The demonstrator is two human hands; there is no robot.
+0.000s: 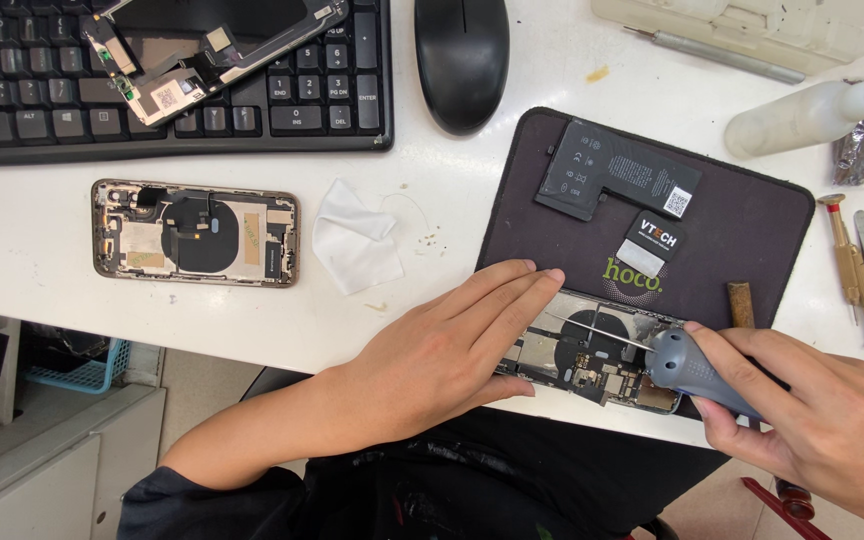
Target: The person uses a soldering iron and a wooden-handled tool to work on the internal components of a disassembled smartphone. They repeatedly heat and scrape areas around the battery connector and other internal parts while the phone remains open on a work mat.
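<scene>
An opened phone housing (592,355) lies on the near edge of a dark work mat (752,230). My left hand (452,345) rests flat on the housing's left end, pinning it down. My right hand (822,410) grips a grey-handled screwdriver (687,365); its thin metal shaft points left, with the tip over the housing's round coil area. A black L-shaped battery (614,170) lies on the mat's far part, and a small black tag sits beside it.
A second opened phone housing (195,232) lies left on the white desk, beside a white wipe (354,240). At the back are a black keyboard (42,100) with a detached screen (202,45) on it, and a mouse (462,55). A bottle (802,115) and brass screwdrivers (857,270) lie right.
</scene>
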